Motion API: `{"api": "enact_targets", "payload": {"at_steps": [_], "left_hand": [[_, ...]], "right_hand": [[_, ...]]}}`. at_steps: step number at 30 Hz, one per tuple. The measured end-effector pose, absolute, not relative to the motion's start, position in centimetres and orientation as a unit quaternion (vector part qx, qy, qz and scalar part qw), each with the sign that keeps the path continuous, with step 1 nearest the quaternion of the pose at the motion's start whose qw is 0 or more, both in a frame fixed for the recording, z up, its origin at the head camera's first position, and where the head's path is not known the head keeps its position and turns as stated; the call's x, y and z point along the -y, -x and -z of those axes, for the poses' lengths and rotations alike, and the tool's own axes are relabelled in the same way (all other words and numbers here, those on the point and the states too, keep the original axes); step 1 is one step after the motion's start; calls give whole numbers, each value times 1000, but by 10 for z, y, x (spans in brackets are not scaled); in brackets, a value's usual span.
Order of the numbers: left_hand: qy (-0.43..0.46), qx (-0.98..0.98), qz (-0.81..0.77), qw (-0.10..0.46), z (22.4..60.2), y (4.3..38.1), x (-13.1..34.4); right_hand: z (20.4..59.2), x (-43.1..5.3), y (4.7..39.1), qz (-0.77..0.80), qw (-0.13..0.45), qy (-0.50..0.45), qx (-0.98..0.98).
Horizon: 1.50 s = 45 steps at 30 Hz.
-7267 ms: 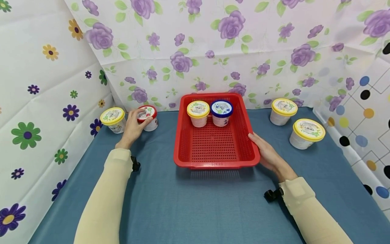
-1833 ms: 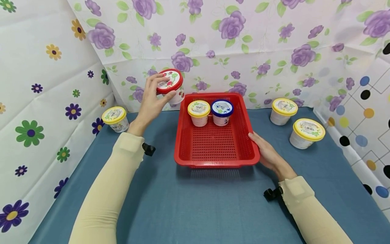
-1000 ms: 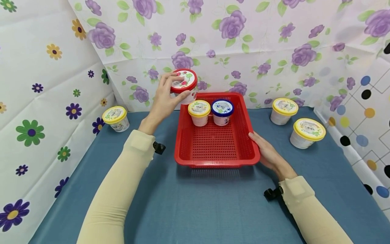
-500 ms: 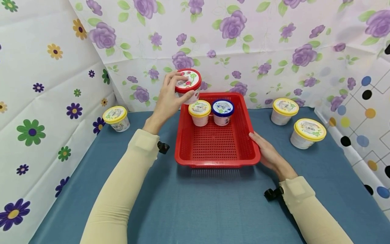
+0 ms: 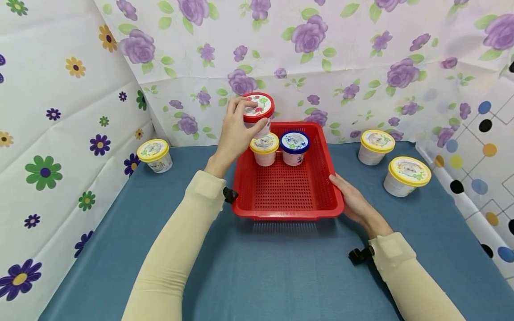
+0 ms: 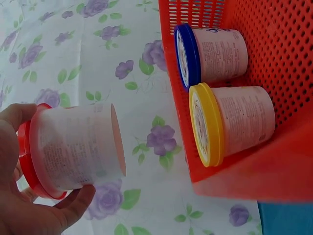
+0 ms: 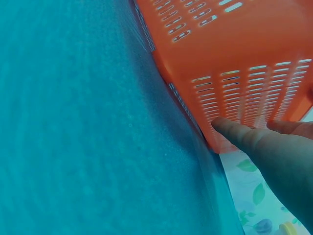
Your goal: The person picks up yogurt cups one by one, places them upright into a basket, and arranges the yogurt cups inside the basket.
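My left hand (image 5: pixel 237 133) grips a white tub with a red lid (image 5: pixel 262 107), fingers over the lid and thumb at its side. The tub hangs above the back left rim of the red perforated basket (image 5: pixel 289 216); in the left wrist view the tub (image 6: pixel 80 147) is apart from the basket wall. Inside the basket, a yellow-lidded tub (image 5: pixel 265 156) and a blue-lidded tub (image 5: pixel 294 149) stand side by side at the back. At the basket's right side, my right hand (image 5: pixel 353 200) holds the rim, thumb on top and fingers (image 7: pixel 234 132) against the outer slotted wall.
One yellow-lidded tub (image 5: pixel 154 155) stands at the left on the blue tablecloth (image 5: pixel 281 272). Two more yellow-lidded tubs, a rear one (image 5: pixel 375 147) and a nearer one (image 5: pixel 406 176), stand at the right. A flowered cloth (image 5: pixel 281 58) hangs behind the table.
My left hand took the red-lidded tub from the table at the left, raised it, and carried it right over the basket's back left rim. My right hand stayed at the basket.
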State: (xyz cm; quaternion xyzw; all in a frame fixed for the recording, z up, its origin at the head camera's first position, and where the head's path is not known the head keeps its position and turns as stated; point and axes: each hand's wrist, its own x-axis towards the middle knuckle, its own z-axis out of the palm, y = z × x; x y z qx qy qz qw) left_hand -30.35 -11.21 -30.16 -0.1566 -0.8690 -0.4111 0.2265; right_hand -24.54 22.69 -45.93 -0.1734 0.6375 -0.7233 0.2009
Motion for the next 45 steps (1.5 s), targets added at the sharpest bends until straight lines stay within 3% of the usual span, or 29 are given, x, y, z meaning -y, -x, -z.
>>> {"api": "enact_targets", "payload": {"at_steps": [12,45], "left_hand": [[120,866,425,234,314,307,95],[123,897,373,202,330,308,84]], "right_hand": [[461,-230,245,727,207,172,-632],[459,-228,245,725,208,169,-634]]}}
